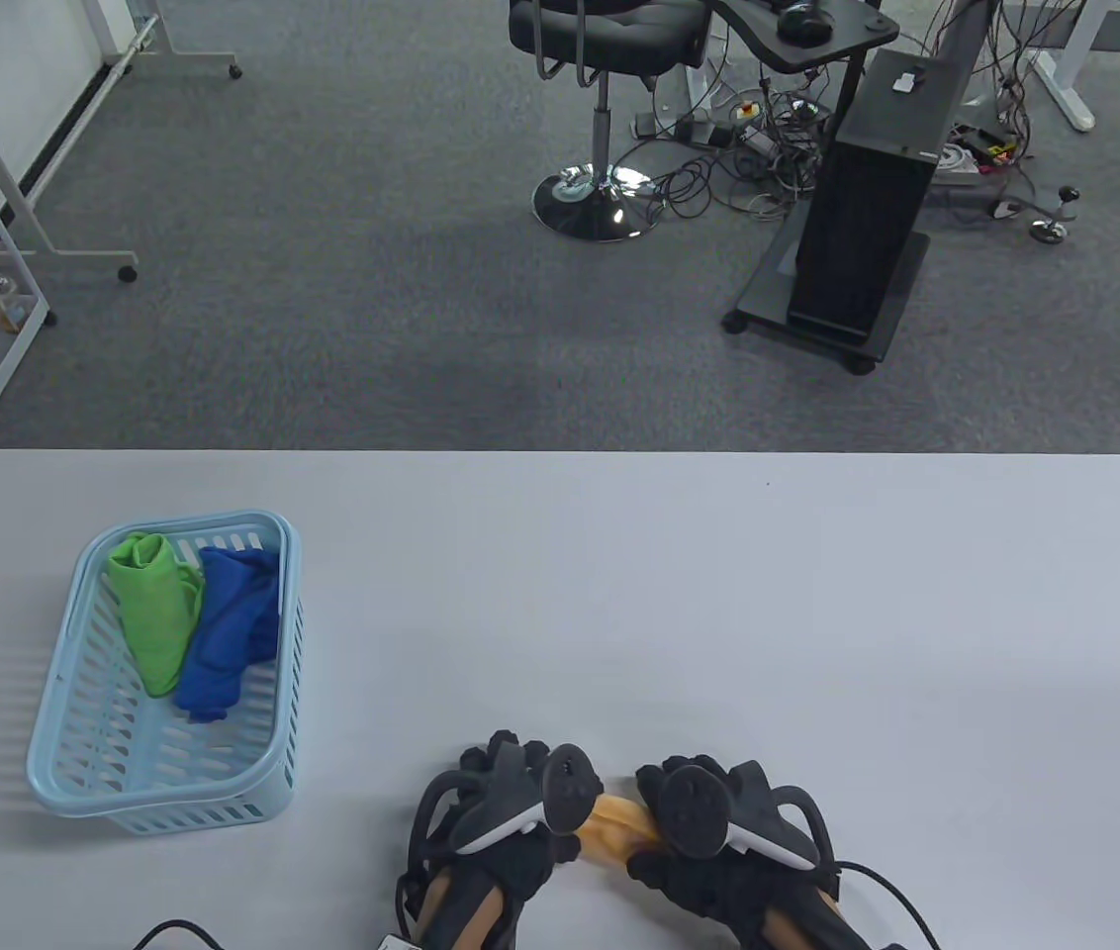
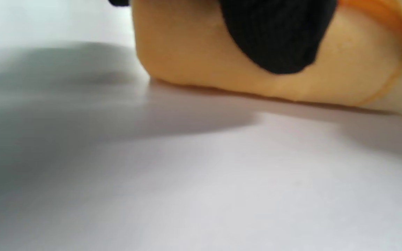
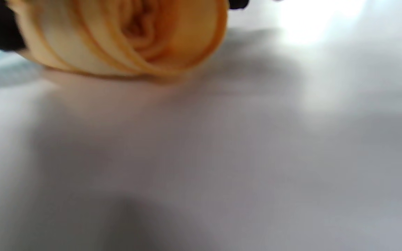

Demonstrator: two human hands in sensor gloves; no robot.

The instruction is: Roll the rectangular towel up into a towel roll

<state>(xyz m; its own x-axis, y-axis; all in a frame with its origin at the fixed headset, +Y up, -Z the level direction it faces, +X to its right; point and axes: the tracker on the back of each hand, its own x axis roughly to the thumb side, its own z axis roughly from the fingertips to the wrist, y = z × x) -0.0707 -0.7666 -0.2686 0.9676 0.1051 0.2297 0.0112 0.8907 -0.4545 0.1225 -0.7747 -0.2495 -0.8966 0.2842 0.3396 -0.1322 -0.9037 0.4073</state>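
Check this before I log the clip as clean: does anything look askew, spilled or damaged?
Nothing stands out. The orange towel is a tidy roll on the table, with both hands on it, left hand and right hand. The green towel and blue towel lie loosely rolled inside the basket.
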